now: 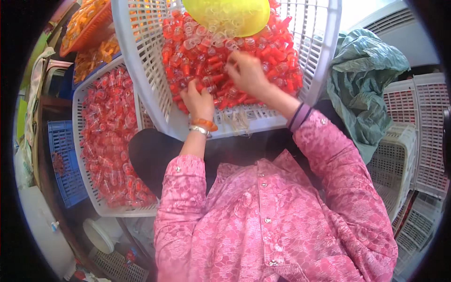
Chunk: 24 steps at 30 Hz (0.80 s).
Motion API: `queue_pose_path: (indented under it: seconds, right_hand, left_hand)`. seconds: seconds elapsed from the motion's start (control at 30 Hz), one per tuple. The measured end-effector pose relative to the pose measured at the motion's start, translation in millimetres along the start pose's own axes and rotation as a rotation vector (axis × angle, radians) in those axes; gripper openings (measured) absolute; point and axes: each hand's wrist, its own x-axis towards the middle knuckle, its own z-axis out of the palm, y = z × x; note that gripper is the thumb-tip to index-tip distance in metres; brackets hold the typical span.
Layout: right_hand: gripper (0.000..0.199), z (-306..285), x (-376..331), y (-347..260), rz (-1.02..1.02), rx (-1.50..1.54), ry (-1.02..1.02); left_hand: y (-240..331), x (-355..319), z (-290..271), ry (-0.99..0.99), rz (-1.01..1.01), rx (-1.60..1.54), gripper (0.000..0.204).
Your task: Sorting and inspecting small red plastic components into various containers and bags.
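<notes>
A white slatted plastic basket (136,61) rests on my lap, holding a heap of small red and clear plastic parts (211,56). A yellow bowl (225,16) with clear pieces sits on the far side of the heap. My left hand (197,101), with an orange bangle and a metal one at the wrist, is down in the parts at the basket's near side, fingers curled among them. My right hand (246,73) reaches into the middle of the heap, fingers pinched on small parts. Whether either hand holds a piece is hard to see.
A second white basket (87,188) full of the same red parts stands at my left. Orange crates (84,23) lie at the far left, a blue crate (63,160) beside them. A green crumpled bag (364,80) and stacked white baskets (413,141) are on my right.
</notes>
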Motion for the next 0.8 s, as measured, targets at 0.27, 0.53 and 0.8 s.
queue_pose_path:
  seconds: [0.27, 0.53, 0.8]
  right_hand:
    - [0.027, -10, 42, 22, -0.201, -0.751, 0.189]
    - [0.034, -33, -32, -27, 0.129, 0.127, -0.158]
    - [0.037, -65, -66, -28, 0.444, 0.587, -0.17]
  left_hand:
    - [-7, 9, 10, 0.009, 0.176, 0.211, 0.033]
    - [-3, 3, -3, 0.055, 0.404, 0.599, 0.02]
    - [1, 7, 4, -0.262, 0.288, -0.081, 0.025]
